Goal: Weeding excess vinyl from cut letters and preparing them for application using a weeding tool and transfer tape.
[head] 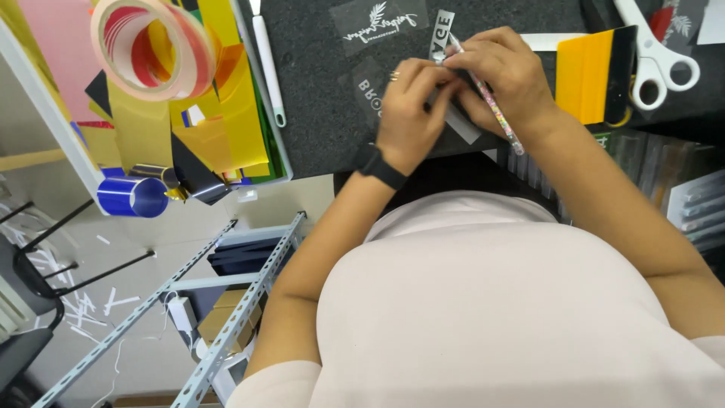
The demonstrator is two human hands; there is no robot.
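Closest to the camera is the person's pale pink shirt (483,317), and both forearms reach from it up to a dark grey tabletop (317,98). On this surface the two hands meet over a small clear sticker sheet with white letters (371,94).

Her left hand (411,113), with a black wristband (381,168) and a ring, has its fingers pressed together on a strip of the film near the middle of the tabletop. Her right hand (502,75) is closed around a thin weeding pen with coloured beads inside (495,106), and its tip points toward a narrow strip with white letters (440,32) just above the fingers.

I judge the film to be very light, thin and flexible, easy to crease or to stick on itself, so it is better to pinch it at a free edge or a corner and keep it flat. The pen looks stiff and light, held like a pencil near its point.

Another clear sheet with a white leaf design (377,23) lies further up. To the right are a yellow squeegee (593,72) and white scissors (657,53). To the left, a tray holds yellow vinyl scraps (226,113), a wide roll of tape (151,45) and a blue roll (132,196).
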